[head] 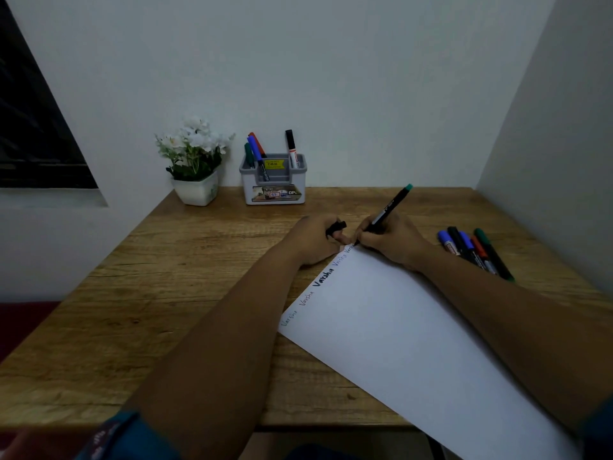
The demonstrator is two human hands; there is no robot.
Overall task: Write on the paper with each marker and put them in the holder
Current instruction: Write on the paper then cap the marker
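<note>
A white paper [404, 327] lies tilted on the wooden desk [185, 280], with several handwritten words along its left edge. My right hand [391, 242] grips a black marker with a green end [389, 207], its tip touching the paper's far corner. My left hand [315, 240] rests at the paper's far edge, closed around a black marker cap [336, 228]. A grey-white holder [273, 179] stands at the back of the desk with several markers in it. Several loose markers [474, 252] lie to the right of my right hand.
A white pot of white flowers [195, 164] stands left of the holder against the wall. A side wall [557, 161] closes off the desk on the right. A dark window [33, 127] is at the left.
</note>
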